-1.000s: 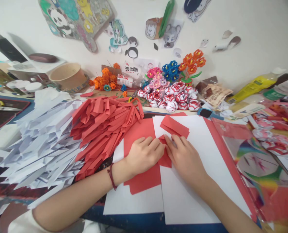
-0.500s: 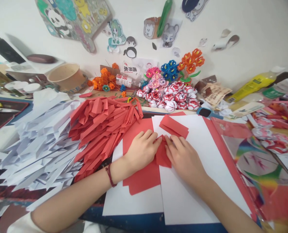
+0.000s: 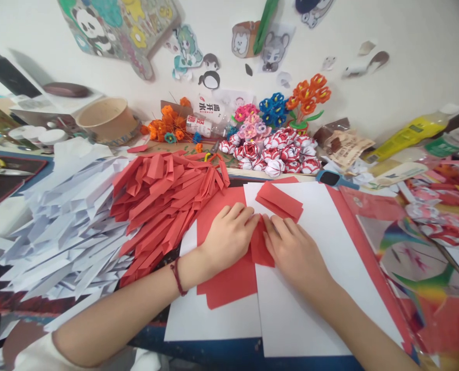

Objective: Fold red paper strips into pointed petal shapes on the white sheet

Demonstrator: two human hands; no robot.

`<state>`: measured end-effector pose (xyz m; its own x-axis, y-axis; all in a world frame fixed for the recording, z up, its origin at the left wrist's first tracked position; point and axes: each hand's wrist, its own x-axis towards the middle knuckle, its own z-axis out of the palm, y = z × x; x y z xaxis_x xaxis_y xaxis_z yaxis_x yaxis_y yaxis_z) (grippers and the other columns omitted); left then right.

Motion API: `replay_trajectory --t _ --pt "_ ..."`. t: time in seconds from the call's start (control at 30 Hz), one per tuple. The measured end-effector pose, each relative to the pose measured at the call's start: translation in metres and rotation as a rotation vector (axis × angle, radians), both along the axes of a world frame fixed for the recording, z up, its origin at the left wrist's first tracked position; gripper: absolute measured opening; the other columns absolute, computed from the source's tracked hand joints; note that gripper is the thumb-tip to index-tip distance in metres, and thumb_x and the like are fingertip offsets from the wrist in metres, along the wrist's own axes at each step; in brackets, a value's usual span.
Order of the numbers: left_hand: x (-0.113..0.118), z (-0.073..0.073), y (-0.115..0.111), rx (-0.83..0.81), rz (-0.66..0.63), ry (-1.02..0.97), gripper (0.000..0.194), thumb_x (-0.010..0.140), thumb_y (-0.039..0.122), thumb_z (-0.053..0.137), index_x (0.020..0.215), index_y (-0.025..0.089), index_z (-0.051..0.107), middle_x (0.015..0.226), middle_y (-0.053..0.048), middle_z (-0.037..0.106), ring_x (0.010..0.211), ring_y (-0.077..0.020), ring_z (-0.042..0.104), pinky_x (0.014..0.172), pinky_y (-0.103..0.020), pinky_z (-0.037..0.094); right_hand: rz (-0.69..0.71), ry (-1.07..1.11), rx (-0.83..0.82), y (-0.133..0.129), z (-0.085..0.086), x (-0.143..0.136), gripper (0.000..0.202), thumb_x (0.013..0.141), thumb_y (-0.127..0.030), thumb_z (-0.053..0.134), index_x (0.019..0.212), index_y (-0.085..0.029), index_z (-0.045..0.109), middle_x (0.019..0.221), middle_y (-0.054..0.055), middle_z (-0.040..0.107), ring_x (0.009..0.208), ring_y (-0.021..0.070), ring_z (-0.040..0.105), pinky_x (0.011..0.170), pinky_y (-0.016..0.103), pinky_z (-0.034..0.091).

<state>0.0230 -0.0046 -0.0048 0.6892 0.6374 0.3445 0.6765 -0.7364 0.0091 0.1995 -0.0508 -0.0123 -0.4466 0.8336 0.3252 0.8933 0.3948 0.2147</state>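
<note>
A small piece of red paper [image 3: 261, 250] is pinched at its top edge between my two hands. My left hand [image 3: 229, 239] has its fingers curled, with thumb and forefinger on the paper's upper left. On the other side my right hand [image 3: 291, 245] grips the upper right corner with closed fingertips. Part of the paper is hidden behind the fingers. Beneath lie red sheets [image 3: 229, 281] and white sheets [image 3: 314, 314]. Just beyond my fingertips rests a folded red paper strip [image 3: 279, 200].
To the left are heaps of folded red strips [image 3: 167, 201] and folded white strips [image 3: 75, 221]. Red-and-white paper flowers [image 3: 274, 152] and a blue watch [image 3: 332, 178] sit at the back. A printed plastic packet [image 3: 411, 257] lies at the right, a yellow bottle [image 3: 411, 131] behind it.
Both hands keep their pinch on the red paper and have barely moved. The whole view has shifted slightly.
</note>
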Motion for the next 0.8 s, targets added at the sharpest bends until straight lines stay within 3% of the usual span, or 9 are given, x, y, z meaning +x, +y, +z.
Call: replay_trajectory --t 0.2,0.53,0.7,0.8 --pt "0.0029 0.0034 0.0008 -0.001 0.0 0.042 0.035 0.092 0.014 0.042 0.124 0.017 0.056 0.129 -0.011 0.053 0.108 -0.0261 0.047 0.085 -0.038 0.04 0.008 -0.016 0.011 0.001 0.0012 -0.0019 0.027 0.095 -0.017 0.045 0.111 -0.006 0.064 0.099 0.013 0.062 0.085 0.023 0.051 0.072 0.036 0.042" --pt "0.0018 -0.0006 0.0004 -0.033 0.003 0.056 0.04 0.089 0.014 0.047 0.129 0.017 0.053 0.14 -0.012 0.047 0.118 -0.0263 0.045 0.091 -0.04 0.04 -0.006 -0.01 0.007 -0.0012 0.0013 -0.0045 0.025 0.094 -0.015 0.044 0.108 -0.008 0.064 0.101 0.013 0.062 0.086 0.0231 0.052 0.073 0.036 0.042" --pt "-0.0006 -0.0001 -0.0007 -0.022 0.088 -0.044 0.04 0.086 0.007 0.046 0.122 0.021 0.059 0.138 -0.008 0.049 0.119 -0.0271 0.044 0.09 -0.039 0.04 -0.014 0.003 0.017 -0.0017 0.0024 -0.0049 0.027 0.095 -0.016 0.043 0.113 -0.008 0.062 0.102 0.013 0.062 0.088 0.0234 0.052 0.074 0.037 0.043" --pt "-0.0002 0.0013 -0.0024 -0.005 0.03 -0.031 0.036 0.089 0.01 0.044 0.12 0.019 0.06 0.134 -0.01 0.051 0.119 -0.0268 0.045 0.091 -0.039 0.04 -0.015 0.014 -0.003 -0.0016 0.0032 -0.0045 0.027 0.095 -0.015 0.043 0.113 -0.008 0.062 0.103 0.014 0.062 0.089 0.0239 0.052 0.074 0.037 0.043"
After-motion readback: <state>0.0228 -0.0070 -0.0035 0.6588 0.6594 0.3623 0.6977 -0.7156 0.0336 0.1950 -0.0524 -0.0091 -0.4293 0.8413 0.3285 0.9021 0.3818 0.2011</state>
